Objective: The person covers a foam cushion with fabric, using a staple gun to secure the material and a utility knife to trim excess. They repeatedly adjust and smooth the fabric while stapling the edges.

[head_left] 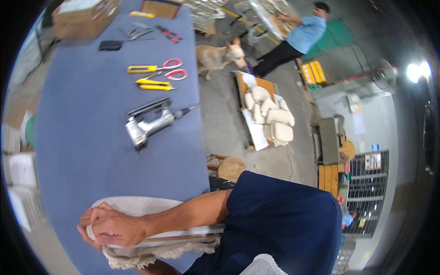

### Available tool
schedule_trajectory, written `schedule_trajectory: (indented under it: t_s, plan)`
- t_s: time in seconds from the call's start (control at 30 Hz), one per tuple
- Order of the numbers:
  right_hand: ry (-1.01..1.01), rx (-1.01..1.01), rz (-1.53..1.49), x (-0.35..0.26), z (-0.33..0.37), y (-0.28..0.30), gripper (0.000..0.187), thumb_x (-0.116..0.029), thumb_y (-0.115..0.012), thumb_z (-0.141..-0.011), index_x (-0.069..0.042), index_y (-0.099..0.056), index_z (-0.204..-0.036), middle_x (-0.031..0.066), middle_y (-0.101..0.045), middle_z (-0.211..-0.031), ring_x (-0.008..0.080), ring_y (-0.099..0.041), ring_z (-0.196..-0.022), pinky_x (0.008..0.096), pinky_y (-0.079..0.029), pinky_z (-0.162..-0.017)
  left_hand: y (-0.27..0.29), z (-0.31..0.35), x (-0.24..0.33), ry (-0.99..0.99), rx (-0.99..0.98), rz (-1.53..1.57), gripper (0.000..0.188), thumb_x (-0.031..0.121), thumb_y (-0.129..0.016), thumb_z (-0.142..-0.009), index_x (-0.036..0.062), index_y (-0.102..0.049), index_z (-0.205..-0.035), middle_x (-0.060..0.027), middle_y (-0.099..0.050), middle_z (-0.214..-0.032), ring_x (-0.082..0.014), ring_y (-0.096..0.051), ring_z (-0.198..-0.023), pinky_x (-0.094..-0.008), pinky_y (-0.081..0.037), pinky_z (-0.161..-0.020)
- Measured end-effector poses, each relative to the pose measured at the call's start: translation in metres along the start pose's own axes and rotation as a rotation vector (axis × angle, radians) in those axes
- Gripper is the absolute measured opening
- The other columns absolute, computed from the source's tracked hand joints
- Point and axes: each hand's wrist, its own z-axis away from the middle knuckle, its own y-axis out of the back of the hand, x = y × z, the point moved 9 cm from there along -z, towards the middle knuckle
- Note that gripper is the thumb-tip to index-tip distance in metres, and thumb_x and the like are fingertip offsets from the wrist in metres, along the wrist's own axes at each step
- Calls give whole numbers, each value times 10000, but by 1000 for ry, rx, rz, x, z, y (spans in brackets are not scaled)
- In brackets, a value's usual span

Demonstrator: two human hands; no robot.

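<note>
A flat panel covered in beige cloth (137, 206) lies at the table's near end, its frayed cloth edge (160, 254) hanging loose along the lower side. My right hand (117, 225) is closed over the panel's left end, fingers bent and pressing on the cloth. Just beyond it, my left hand (85, 225) grips the same end and is partly hidden behind the right. My left forearm shows only a little below the frayed cloth. A silver pneumatic staple gun (153, 123) lies farther up the table, away from both hands.
On the blue-grey table (91, 151) lie red-handled scissors (172, 68), yellow-handled cutters (156, 85), red-handled pliers (169, 34) and a cardboard box (85, 20). To the right are a wooden stool (230, 168), a cart of beige cushions (270, 112), a dog (217, 56) and a person (305, 36).
</note>
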Motion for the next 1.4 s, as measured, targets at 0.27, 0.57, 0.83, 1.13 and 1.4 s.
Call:
schedule_trajectory:
  t_s: [0.27,0.57,0.83,1.13,1.4]
  plan:
    - [-185,-176,-32,30,-12,1,180,-190,-629,-962,-103,-604,-807,54,-564,-876,264,-525,-1031,456,-376,-990,21,-9,-11,195,-60,174,455,398,-420,-1072,8,-628,-962,-95,-582,-869,-201,-570,-857,-389,-483,-858]
    - [-184,-185,-221,44,-7,1,306,-246,-550,-1068,-73,-673,-848,39,-683,-840,197,-566,-932,371,-454,-912,-15,102,52,-259,359,-197,944,509,-716,-941,-66,-312,-1571,-227,-350,-1625,-321,-330,-1517,-442,-263,-1244]
    - [-185,-291,-340,33,-5,-3,288,-201,-521,-1086,-49,-603,-855,61,-684,-848,175,-562,-908,351,-457,-882,-19,115,56,-169,811,105,325,172,-525,-1095,-92,-674,-1213,-174,-716,-1198,-274,-571,-1318,-404,-459,-1085]
    - [-97,-311,-313,27,-3,7,362,-330,-533,-1087,-73,-574,-836,49,-635,-754,175,-537,-880,406,-416,-1000,-26,124,51,-275,775,32,355,219,-540,-1086,-73,-739,-1045,-166,-759,-1077,-276,-605,-1280,-466,-347,-1177]
    - [-125,-299,-345,27,-5,29,367,-363,-530,-1085,-88,-571,-845,47,-639,-797,171,-557,-854,428,-401,-1039,-36,111,57,-197,546,10,400,268,-499,-1103,-59,-725,-1148,-177,-744,-1146,-292,-641,-1229,-435,-408,-1134]
